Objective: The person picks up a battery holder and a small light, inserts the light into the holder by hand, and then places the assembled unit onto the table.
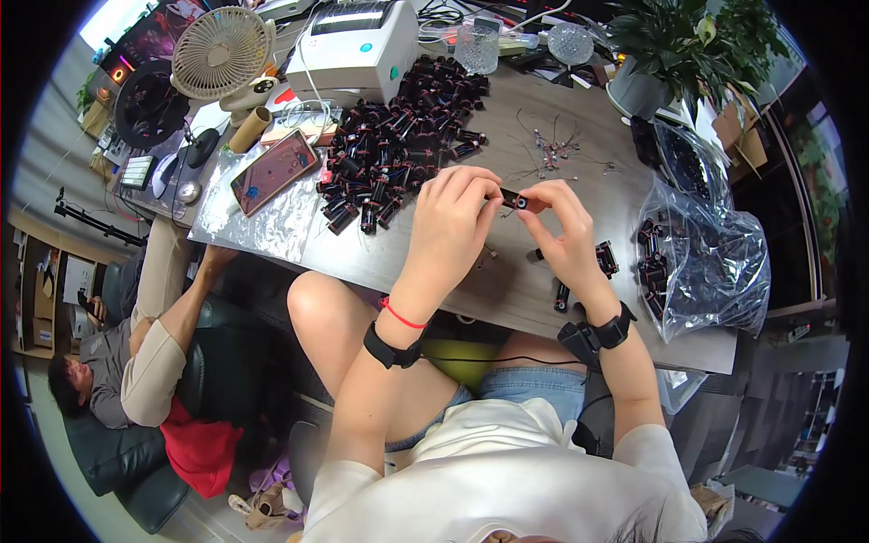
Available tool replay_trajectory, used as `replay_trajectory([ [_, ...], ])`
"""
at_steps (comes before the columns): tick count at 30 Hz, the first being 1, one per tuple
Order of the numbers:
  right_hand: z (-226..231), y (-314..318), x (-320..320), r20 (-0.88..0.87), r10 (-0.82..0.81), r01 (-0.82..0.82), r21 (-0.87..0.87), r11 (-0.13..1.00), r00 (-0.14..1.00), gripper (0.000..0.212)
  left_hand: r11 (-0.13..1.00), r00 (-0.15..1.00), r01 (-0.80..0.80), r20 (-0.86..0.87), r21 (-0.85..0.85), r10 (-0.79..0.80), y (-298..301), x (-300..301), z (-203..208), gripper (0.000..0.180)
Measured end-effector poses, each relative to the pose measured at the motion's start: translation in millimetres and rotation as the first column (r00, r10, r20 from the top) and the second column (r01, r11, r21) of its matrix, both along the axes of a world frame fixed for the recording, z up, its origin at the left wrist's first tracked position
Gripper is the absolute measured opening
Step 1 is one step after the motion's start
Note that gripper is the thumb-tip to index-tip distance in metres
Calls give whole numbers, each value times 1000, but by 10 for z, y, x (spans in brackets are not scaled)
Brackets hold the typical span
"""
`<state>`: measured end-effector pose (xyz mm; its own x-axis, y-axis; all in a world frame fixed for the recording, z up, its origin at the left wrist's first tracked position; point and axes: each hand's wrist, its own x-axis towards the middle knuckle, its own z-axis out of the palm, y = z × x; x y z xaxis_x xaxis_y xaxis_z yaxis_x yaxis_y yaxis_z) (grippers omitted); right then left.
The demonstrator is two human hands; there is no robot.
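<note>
Over the table's near part, both my hands pinch one small black cylindrical part (519,202) between them. My left hand (453,213) grips its left end with thumb and fingers, and my right hand (563,226) grips its right end. A light round end with a dark centre faces out. To the left of my left hand lies a big heap of similar black cylinders (389,149). A few more loose black cylinders (562,297) lie beneath and beside my right hand. Past my hands sits a small pile of thin wires with tiny parts (554,152).
A clear plastic bag (715,262) with black parts lies at the right edge. On the left are a phone (274,172) on plastic film, a cardboard tube (251,129) and a fan (223,56). A white printer (358,50) and a potted plant (643,86) stand behind. Another person (118,380) reclines at left.
</note>
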<state>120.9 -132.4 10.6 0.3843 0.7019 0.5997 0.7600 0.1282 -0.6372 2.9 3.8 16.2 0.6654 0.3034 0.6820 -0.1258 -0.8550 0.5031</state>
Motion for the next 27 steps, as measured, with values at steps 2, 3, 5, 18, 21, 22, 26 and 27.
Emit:
replay_trajectory([
  [2,-4,4,5,-1,-10,10,-11,1000,1000,23,994,998,-65,-11,86,66,-32,15,-16,12],
  [3,-5,4,8,-13,-9,9,-20,1000,1000,22,987,995,-97,-14,129,100,-38,19,-23,13],
  [5,-10,2,17,-38,-10,8,-39,999,999,19,994,997,-78,5,81,77,-16,19,-31,14],
  [18,39,-86,73,-425,135,-98,109,989,895,19,678,949,265,62,-685,-308,-79,-31,29,34],
  [21,-15,-126,15,-61,57,-47,157,986,997,25,462,937,300,166,-835,-308,-69,-14,-8,31],
  [22,-26,-129,-21,-61,59,-49,158,986,996,25,399,927,322,199,-859,-318,-60,-9,-26,30],
  [26,-63,-96,-143,-11,237,-225,272,936,971,29,288,904,359,254,-888,-344,-77,23,-74,27],
  [27,-75,-99,-137,-16,264,-249,287,925,964,27,264,897,368,266,-892,-353,-82,28,-81,27],
])
